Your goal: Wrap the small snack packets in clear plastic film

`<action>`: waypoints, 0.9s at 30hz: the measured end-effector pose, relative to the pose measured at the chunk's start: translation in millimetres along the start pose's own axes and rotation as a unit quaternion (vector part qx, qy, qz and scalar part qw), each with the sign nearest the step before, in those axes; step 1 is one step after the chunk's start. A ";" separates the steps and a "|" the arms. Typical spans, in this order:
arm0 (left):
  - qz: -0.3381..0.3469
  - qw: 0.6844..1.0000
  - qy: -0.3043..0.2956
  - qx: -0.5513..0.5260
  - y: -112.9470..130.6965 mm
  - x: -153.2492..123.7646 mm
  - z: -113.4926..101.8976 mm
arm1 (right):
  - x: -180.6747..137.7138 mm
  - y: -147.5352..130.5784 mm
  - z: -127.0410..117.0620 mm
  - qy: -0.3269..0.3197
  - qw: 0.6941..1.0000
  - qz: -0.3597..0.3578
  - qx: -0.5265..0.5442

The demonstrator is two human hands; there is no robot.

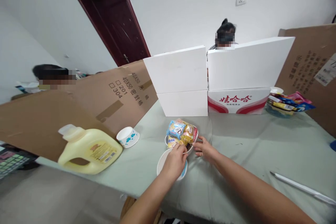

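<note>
A white bowl (166, 141) in the middle of the table is heaped with wrapped snacks; a blue packet (176, 129) lies on top, with yellow and orange packets (188, 132) around it. My left hand (177, 157) reaches to the bowl's near edge, its fingers bent together; what they pinch, if anything, is hidden. Below that hand stands a second white paper bowl (162, 165), partly covered by my wrist. My right hand (206, 150) is at the right side of the snack bowl, fingers apart, fingertips against its rim.
A yellow jug (105, 147) and a white paper cup (128, 137) lie at the left. White boxes (181, 77) and cardboard panels (112, 101) wall the back. Far right holds a basin of snacks (285, 106); a white pen-like tool (301, 185) lies nearer. Two people sit beyond the panels.
</note>
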State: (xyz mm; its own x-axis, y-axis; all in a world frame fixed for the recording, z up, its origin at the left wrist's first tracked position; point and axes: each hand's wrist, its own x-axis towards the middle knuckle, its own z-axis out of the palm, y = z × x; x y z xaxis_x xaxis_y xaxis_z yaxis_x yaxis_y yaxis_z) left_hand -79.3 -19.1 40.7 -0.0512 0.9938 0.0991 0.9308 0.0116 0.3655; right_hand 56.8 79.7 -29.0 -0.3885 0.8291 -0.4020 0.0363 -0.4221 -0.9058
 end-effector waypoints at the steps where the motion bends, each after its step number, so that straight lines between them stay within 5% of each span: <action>1: 0.013 1.000 0.003 -0.024 1.7 -2.8 -3.8 | -0.4 1.2 2.1 0.005 1.000 0.006 -0.011; 9: 0.148 0.972 -0.172 -0.070 10.8 -30.9 -23.8 | 7.8 -1.2 17.6 0.015 0.992 0.040 -0.118; 14: 0.138 0.976 -0.148 -0.081 5.1 -28.2 -61.7 | 8.9 -7.6 16.7 -0.003 0.988 0.020 -0.156; 19: 0.086 0.996 0.020 0.032 -11.4 32.3 -92.2 | 13.3 -13.0 19.6 0.017 0.981 0.017 -0.190; 21: 0.049 0.991 -0.048 0.112 -21.4 66.4 -85.5 | 15.6 -17.5 20.3 0.035 0.979 0.006 -0.203; 24: 0.050 0.978 -0.176 0.097 -35.8 105.0 -60.6 | 16.3 -25.7 17.8 0.057 0.975 -0.028 -0.214; 27: 0.109 0.984 -0.140 0.022 -45.4 118.1 -37.5 | 12.5 -32.3 12.9 0.062 0.971 -0.064 -0.220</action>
State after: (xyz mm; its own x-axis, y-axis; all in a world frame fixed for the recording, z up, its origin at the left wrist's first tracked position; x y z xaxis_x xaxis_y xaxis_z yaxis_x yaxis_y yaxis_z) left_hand -141.2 93.6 70.6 0.2465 0.9649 -0.0904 0.9236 -0.2056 0.3236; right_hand 38.8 98.9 -3.0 -0.3035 0.9138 -0.2700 0.3957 -0.1369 -0.9081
